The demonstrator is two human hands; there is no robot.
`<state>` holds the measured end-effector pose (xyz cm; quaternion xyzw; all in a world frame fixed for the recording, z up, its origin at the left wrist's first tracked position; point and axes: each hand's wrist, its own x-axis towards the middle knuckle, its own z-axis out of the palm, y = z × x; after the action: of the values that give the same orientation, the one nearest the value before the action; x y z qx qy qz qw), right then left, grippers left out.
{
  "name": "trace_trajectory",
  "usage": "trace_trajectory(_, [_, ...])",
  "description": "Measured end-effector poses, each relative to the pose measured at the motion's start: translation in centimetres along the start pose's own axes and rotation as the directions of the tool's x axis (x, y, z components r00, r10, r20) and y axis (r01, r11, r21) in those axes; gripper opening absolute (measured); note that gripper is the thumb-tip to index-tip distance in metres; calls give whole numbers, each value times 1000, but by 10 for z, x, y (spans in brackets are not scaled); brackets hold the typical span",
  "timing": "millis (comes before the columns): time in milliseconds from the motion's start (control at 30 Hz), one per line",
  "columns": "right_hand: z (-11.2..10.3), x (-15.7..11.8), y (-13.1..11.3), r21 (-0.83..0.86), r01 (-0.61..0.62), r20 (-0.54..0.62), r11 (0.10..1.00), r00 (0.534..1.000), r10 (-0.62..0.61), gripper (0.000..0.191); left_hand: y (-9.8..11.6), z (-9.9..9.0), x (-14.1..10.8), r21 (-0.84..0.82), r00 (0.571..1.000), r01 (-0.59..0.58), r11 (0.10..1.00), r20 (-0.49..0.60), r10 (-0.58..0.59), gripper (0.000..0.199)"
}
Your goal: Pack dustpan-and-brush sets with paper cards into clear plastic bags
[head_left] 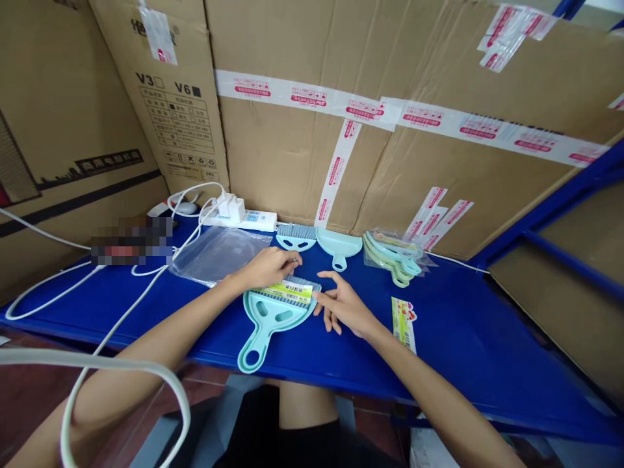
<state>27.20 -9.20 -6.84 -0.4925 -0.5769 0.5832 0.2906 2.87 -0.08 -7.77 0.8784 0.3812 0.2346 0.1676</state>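
Note:
A light-blue dustpan (252, 348) lies at the table's front edge with a small hand brush (275, 313) nested in it, handles towards me. A yellow-green and white label card (298, 292) rests across the grey bristles. My left hand (273, 266) is over the card's left end, its fingers curled together; whether anything is pinched in them cannot be made out. My right hand (344, 304) is at the card's right end, fingers apart, a fingertip at or touching the card's edge. Another label card (403, 323) lies flat to the right.
Behind are a loose brush (296, 236), a loose dustpan (339, 245) and several bagged sets (394, 255). Clear plastic bags (221, 252) lie left, near a power strip (258, 220) and white cables (182, 244). Cardboard (292, 156) walls the back of the blue table (463, 351).

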Motion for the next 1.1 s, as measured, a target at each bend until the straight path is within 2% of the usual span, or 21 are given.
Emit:
trace_trajectory(200, [5,-1,0,102,-37,84,994,996,28,99,-1,2,2,-245,998,55,968,12,-54,24])
trace_trajectory(367, [9,-2,0,125,-71,87,990,994,61,88,0,6,3,-383,998,63,922,21,-59,24])
trace_trajectory(467, [7,-1,2,124,-71,43,990,997,67,85,-1,7,3,-419,997,75,905,16,-75,25])
trace_trajectory(600, [1,2,5,100,-59,-75,993,995,67,81,-3,6,3,-457,995,101,884,23,-102,27])
trace_trajectory(767, [-11,1,1,60,-49,-181,997,982,59,77,-7,-1,5,-487,989,133,863,11,-147,33])
trace_trajectory(867, [-21,-1,-5,55,-12,-252,998,967,25,74,-8,-7,5,-580,980,137,803,-36,-194,39])
trace_trajectory(967, [-31,-2,-10,63,45,-312,997,950,-23,73,-3,-12,4,-666,954,200,719,-35,-298,41])
trace_trajectory(1100, [-38,-2,-12,70,101,-374,992,925,-68,74,5,-9,3,-812,890,305,497,58,-452,49])
